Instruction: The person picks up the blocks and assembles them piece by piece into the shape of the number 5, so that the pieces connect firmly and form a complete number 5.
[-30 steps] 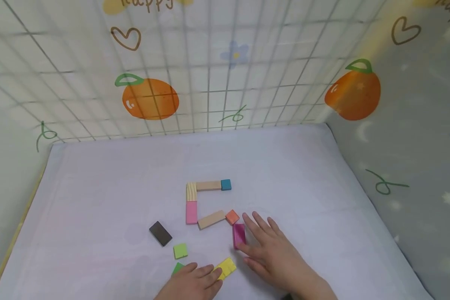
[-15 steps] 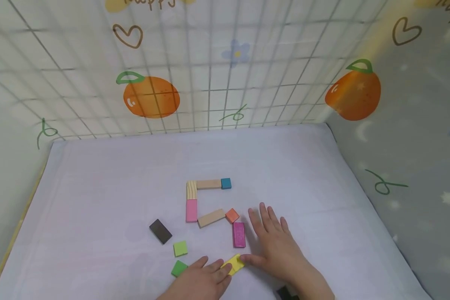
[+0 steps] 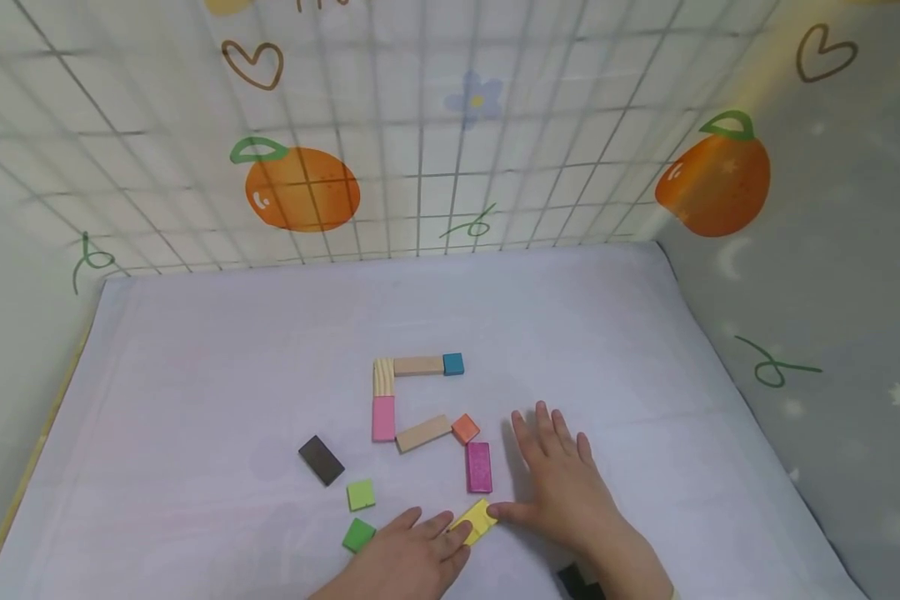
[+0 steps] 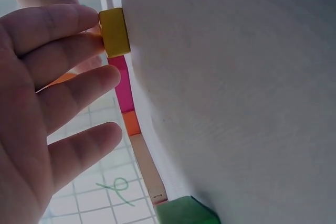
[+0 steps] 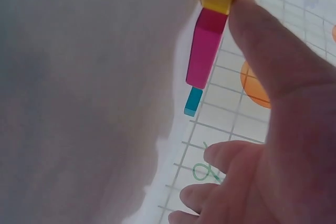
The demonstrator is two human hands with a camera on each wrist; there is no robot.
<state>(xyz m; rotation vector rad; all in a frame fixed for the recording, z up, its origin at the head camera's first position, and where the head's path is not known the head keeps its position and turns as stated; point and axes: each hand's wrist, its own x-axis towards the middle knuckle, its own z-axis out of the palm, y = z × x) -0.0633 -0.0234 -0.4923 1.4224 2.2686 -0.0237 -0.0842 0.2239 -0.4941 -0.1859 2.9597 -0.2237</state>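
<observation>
In the head view, a yellow block lies flat between my two hands. The index and middle fingertips of my left hand rest on its left end, fingers straight and spread. My right hand, palm down with fingers extended, touches the opposite end with its thumb. Just beyond the yellow block lies a magenta block, its far end at an orange cube. From there a bent row continues through a plain wooden block, a pink block, a striped wooden block, another plain block and a blue cube.
A dark block, a light green square and a green block lie loose to the left, the green one right beside my left hand. Black pieces show by my right wrist. A patterned curtain stands behind the white tabletop.
The yellow block has slid up and right, with my left fingers following it. My right hand has left the magenta block and shifted right, its thumb now at the yellow block.
</observation>
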